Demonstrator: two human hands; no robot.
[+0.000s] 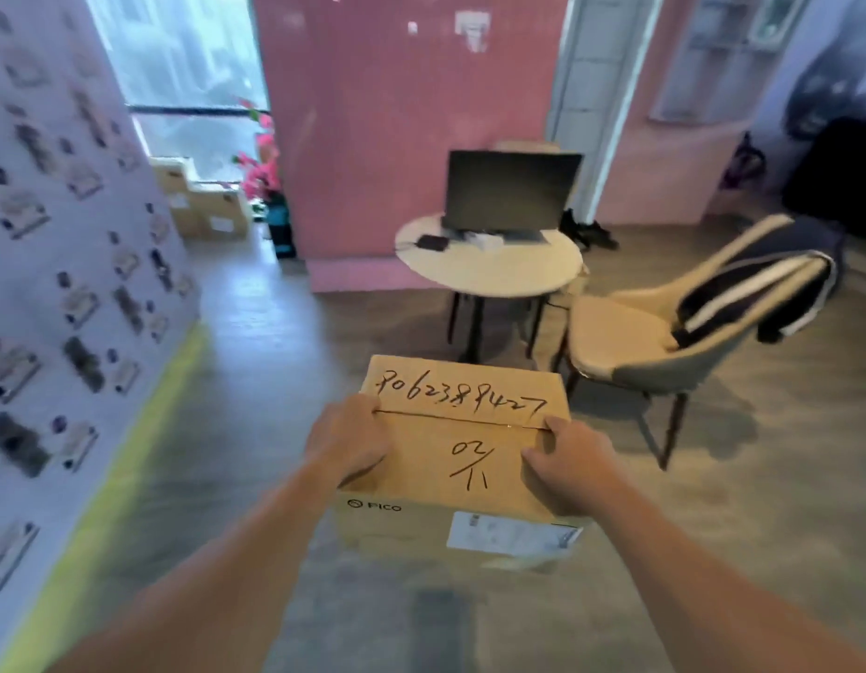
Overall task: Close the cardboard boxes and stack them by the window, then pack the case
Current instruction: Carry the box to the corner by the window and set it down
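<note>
Both hands grip one closed cardboard box [457, 454], held out in front of the body above the grey floor [256, 371]. Left hand [346, 442] clamps the box's left edge, fingers curled over onto the top near the seam between the two flaps. Right hand [564, 461] clamps the right edge the same way, thumb lying on the top panel. Flaps meet flat along a dark line, with a handwritten row of digits on the far flap and more marker strokes on the near one. A printed logo and a white label [513, 531] show on the side facing the person.

Beyond the box stands a padded chair [630, 342] with a dark striped garment [756, 293] draped over its back. Just behind it, a round white counter [489, 264] carries an open laptop [511, 191] and a small dark object. Farther back on the left, several more cardboard boxes [205, 206] sit stacked on the floor under the window [178, 65], beside pink flowers [263, 162] in a dark pot.
</note>
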